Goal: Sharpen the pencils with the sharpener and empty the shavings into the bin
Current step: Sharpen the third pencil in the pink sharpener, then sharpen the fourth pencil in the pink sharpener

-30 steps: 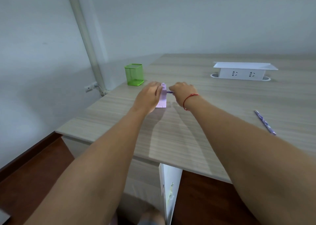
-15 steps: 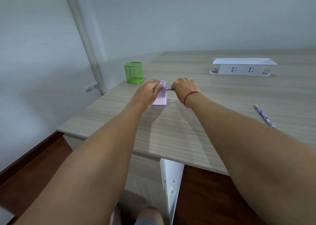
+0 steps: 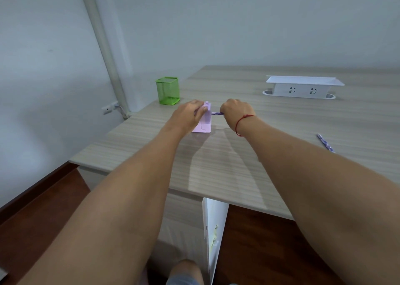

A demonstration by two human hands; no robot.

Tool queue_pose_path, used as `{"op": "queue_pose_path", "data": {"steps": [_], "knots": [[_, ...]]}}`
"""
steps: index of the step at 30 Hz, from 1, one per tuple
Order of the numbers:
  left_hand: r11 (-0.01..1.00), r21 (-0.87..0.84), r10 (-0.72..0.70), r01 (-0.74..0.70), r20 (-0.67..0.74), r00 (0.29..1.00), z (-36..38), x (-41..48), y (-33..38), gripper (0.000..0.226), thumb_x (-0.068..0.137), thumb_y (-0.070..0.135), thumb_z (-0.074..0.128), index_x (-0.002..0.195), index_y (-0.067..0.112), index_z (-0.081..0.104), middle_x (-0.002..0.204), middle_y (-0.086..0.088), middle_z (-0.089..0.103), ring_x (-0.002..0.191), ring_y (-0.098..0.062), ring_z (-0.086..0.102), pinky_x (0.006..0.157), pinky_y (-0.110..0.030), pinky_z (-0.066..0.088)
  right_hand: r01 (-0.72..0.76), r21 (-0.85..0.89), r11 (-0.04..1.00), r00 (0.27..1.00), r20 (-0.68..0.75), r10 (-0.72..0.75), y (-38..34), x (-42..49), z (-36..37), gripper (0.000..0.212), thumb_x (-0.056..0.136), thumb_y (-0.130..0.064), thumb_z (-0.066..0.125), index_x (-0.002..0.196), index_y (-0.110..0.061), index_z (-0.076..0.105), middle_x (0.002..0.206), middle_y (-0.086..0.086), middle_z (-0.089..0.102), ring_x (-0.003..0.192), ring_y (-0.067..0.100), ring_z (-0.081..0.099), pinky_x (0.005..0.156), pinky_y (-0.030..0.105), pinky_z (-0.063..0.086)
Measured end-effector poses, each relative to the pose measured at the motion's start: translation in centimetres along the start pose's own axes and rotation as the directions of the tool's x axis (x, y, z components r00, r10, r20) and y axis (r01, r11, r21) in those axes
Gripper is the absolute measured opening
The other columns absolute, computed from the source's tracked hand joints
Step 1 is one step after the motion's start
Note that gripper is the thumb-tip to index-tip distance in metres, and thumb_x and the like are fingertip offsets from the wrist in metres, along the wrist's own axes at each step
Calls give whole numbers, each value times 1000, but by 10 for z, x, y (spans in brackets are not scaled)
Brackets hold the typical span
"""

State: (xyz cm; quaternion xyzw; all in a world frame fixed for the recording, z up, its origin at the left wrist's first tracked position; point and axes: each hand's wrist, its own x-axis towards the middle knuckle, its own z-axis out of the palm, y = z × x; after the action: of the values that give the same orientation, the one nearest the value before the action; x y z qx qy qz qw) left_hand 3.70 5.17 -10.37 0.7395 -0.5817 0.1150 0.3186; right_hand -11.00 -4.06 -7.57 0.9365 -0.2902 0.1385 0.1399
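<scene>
A small lilac sharpener [image 3: 205, 123] stands on the wooden table [image 3: 238, 165]. My left hand [image 3: 190, 113] grips its left side and top, hiding that part of it. My right hand [image 3: 236, 111], with a red string on the wrist, pinches a purple patterned pencil [image 3: 217, 113] whose tip goes into the sharpener's right side. Only a short piece of that pencil shows between hand and sharpener. A second purple pencil [image 3: 324, 142] lies loose on the table at the right.
A green mesh bin [image 3: 167, 90] stands at the table's back left corner, beyond my left hand. A white socket box [image 3: 303, 87] sits at the back right. The table's near edge and a white cabinet door [image 3: 213, 230] lie below my arms.
Both hands stay on the sharpener and the pencil; my right hand has shifted slightly at the pencil. The camera has tipped a little, so everything sits a bit higher in view.
</scene>
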Motion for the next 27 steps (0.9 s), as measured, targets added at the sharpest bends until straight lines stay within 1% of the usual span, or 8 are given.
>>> {"op": "queue_pose_path", "data": {"steps": [8, 10, 13, 17, 19, 21, 23, 27], "knots": [[1000, -13, -25, 26, 17, 1000, -3, -2, 5, 30, 98, 29, 45, 110, 10, 65, 108, -10, 64, 95, -30, 57, 72, -29, 38, 5, -35, 999, 1000, 22, -4, 4, -5, -5, 30, 96, -2, 41, 114, -8, 64, 120, 14, 60, 110, 35, 60, 81, 37, 48], [999, -21, -32, 32, 31, 999, -3, -3, 5, 35, 96, 35, 43, 110, 11, 65, 107, -9, 65, 94, -29, 57, 74, -31, 41, 9, -47, 999, 1000, 23, -8, 5, -6, -5, 29, 96, -3, 42, 114, -8, 64, 120, 13, 60, 110, 34, 61, 81, 36, 48], [998, -38, -48, 49, 40, 998, -5, -4, 9, 44, 91, 43, 37, 106, 13, 66, 100, -7, 65, 89, -28, 56, 73, -34, 43, 16, -70, 997, 999, 29, -14, 2, -7, -7, 29, 96, -2, 41, 114, -8, 63, 121, 14, 60, 110, 34, 61, 82, 37, 48], [997, -28, -69, 70, 31, 997, -13, -8, 10, 34, 98, 33, 44, 109, 10, 67, 89, -9, 63, 86, -30, 57, 66, -30, 39, -45, -96, 994, 995, 87, 54, 23, -18, -8, 33, 94, 1, 40, 120, -5, 62, 126, 16, 60, 116, 35, 60, 89, 38, 49], [996, -35, -83, 84, 21, 996, -15, -8, 7, 35, 98, 33, 44, 103, 7, 67, 79, -10, 57, 82, -33, 55, 63, -29, 36, -93, -100, 991, 990, 96, 103, 47, -28, -5, 31, 95, -2, 44, 118, -7, 63, 123, 16, 61, 113, 35, 62, 88, 39, 50], [996, -37, -78, 78, 11, 997, -12, -7, 13, 43, 94, 39, 40, 102, 7, 67, 86, -13, 63, 84, -33, 57, 65, -31, 39, -132, -79, 988, 986, 96, 139, 64, -35, -6, 26, 95, -5, 48, 115, -8, 65, 118, 15, 63, 107, 35, 64, 84, 39, 52], [995, -37, -89, 90, 20, 996, -7, -4, 22, 50, 88, 43, 35, 107, 10, 67, 98, -12, 67, 91, -31, 59, 74, -35, 46, -173, -17, 985, 980, 100, 174, 69, -36, -9, 24, 95, -6, 51, 114, -6, 65, 114, 16, 65, 103, 35, 65, 84, 39, 53], [988, -63, -143, 141, -12, 990, -7, -11, 26, 50, 85, 43, 36, 107, 10, 67, 104, -8, 67, 98, -28, 59, 82, -38, 48, -220, 56, 974, 971, 108, 213, 66, -39, -13, 23, 96, -11, 51, 114, -5, 64, 112, 16, 66, 100, 34, 66, 81, 37, 52]]}}
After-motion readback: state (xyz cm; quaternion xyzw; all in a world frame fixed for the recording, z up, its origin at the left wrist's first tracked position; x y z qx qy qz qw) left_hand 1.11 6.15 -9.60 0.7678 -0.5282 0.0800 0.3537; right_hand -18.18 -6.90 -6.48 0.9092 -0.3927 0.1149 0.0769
